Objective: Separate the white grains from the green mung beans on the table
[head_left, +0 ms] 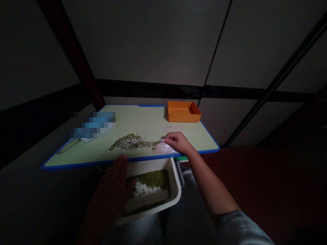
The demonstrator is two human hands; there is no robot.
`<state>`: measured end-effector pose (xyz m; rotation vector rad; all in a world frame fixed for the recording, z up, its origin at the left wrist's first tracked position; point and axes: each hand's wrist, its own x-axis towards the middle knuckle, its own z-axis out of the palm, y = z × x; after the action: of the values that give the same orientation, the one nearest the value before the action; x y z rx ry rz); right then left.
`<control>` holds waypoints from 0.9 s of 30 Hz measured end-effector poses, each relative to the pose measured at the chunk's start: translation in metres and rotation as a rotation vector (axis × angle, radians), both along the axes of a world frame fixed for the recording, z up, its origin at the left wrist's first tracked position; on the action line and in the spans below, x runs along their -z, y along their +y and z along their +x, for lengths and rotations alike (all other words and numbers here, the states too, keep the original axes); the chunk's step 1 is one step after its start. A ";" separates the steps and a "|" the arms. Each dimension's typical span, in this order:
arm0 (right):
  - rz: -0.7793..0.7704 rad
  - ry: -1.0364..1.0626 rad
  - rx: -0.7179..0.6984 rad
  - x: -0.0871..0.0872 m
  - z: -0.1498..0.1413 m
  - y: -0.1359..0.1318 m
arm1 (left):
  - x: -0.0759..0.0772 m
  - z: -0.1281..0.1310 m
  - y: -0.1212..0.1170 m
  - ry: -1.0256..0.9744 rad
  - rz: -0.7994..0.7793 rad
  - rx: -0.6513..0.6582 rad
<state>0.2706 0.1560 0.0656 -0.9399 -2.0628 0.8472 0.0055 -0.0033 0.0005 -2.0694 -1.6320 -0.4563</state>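
The right hand is resting curled on the table, its fingers pressed together over a pale pile, with the mixed beans lying just beyond the fingertips. The left hand is lying flat, fingers together, against the white tray, green beans beside its thumb; an orange box is sitting well beyond the right fingers.

Pretty dim room overall, most of the light lands on the table and everything around it fades into shadow. The table has a pale yellow-green top with a blue edge. Behind it there's a wall of big light-grey panels split by thin dark lines, with a dark band running along the bottom. A dark reddish post slants up on the left. The floor on the right looks dark reddish-brown.
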 end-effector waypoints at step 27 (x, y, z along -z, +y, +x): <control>0.066 -0.180 0.205 -0.003 0.003 -0.005 | -0.002 0.005 -0.002 0.014 -0.002 -0.015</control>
<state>0.2737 0.1512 0.0686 -1.2046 -2.0855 0.6024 0.0105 -0.0054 0.0026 -2.0565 -1.6390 -0.4339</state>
